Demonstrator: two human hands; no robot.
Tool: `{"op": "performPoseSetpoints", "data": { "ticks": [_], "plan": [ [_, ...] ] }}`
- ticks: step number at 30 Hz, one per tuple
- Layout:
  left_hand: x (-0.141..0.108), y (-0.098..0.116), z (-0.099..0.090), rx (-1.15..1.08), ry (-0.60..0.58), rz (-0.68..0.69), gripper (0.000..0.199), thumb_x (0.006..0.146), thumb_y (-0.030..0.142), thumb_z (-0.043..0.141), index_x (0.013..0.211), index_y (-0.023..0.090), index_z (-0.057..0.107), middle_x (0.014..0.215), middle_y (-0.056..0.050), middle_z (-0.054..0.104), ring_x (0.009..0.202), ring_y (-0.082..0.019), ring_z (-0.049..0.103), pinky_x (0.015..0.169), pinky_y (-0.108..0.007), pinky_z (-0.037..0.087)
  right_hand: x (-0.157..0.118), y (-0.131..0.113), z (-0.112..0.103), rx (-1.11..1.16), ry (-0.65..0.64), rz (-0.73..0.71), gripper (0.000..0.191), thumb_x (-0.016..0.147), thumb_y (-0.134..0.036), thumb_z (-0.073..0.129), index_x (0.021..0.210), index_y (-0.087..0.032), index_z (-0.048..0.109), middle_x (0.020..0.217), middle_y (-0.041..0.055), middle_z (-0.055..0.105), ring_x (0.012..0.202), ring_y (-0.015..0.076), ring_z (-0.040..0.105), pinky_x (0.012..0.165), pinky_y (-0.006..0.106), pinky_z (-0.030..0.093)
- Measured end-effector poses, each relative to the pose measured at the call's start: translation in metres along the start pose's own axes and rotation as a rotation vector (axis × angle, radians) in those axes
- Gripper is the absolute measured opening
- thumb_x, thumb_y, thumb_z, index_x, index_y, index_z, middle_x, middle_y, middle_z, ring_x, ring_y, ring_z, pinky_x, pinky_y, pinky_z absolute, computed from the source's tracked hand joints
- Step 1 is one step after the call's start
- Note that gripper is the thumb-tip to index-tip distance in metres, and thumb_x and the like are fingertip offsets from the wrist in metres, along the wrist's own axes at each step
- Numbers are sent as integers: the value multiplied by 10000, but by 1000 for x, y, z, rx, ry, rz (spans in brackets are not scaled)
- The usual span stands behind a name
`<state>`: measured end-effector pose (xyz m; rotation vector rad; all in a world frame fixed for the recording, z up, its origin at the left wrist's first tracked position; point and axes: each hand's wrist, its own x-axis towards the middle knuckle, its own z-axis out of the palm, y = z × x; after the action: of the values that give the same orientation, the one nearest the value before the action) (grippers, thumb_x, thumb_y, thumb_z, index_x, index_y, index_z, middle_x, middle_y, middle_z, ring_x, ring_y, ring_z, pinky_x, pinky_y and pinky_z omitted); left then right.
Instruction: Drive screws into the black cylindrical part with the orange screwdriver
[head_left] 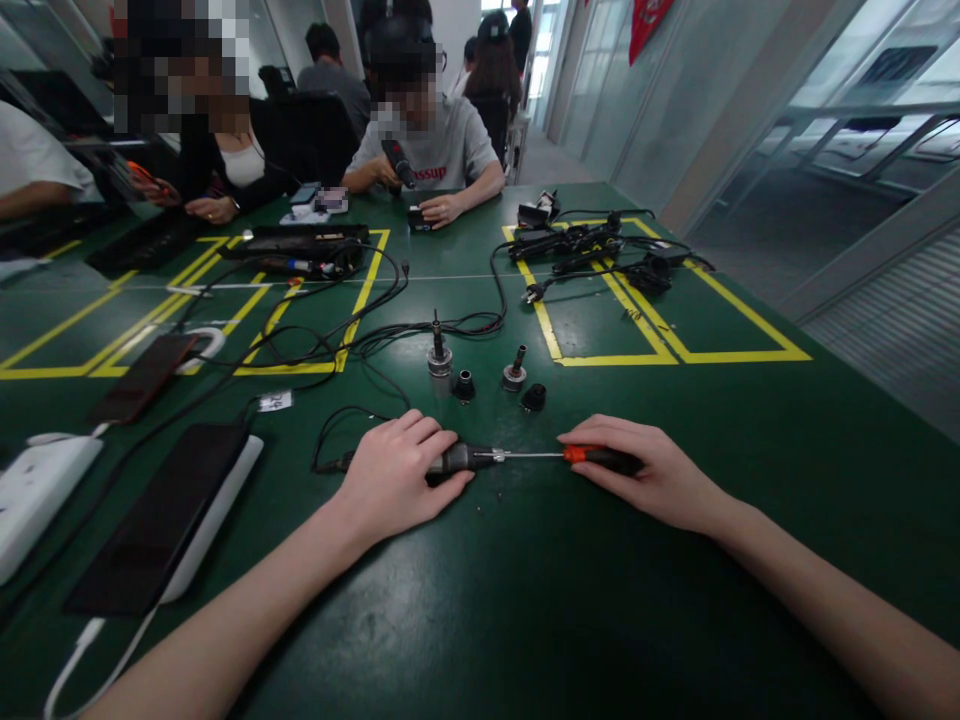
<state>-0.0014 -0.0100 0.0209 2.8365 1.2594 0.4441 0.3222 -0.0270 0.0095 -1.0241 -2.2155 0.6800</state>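
Note:
My left hand is wrapped over a dark corded handheld tool lying on the green table, its narrow metal end pointing right. From the right, my right hand grips a screwdriver with an orange and black handle. The screwdriver's thin shaft runs left and meets the tool's metal end. Just beyond stand a metal fitting with a thin upright shaft and a shorter one. Beside them are a black cone-shaped cap and another dark cap. Two tiny screw-like bits lie nearer me.
At left lie a large phone, a smaller phone and a white power strip. Black cables cross the table. Bundled black devices sit at the back right. Across the table a person holds a power tool.

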Motion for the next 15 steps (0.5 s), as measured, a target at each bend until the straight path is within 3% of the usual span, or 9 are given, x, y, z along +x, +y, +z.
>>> {"op": "performPoseSetpoints", "data": {
  "ticks": [11,15],
  "plan": [
    [3,4,-1,43,-75,-84,299,912,485,678,909,187,694,891,-55,703,836,-237,668,686,-348,539,-1,5,1,-8,55,-29,196,997,-251,654,1167,-249,752,981,67,775,880,221,726,774,367,618],
    [3,5,-2,66,-56,-163,458,887,643,663,840,188,663,833,-57,694,764,-229,662,632,-331,510,-1,5,2,-6,82,-42,161,976,-270,699,1124,-256,761,997,76,768,916,239,713,803,401,618]
  ]
}}
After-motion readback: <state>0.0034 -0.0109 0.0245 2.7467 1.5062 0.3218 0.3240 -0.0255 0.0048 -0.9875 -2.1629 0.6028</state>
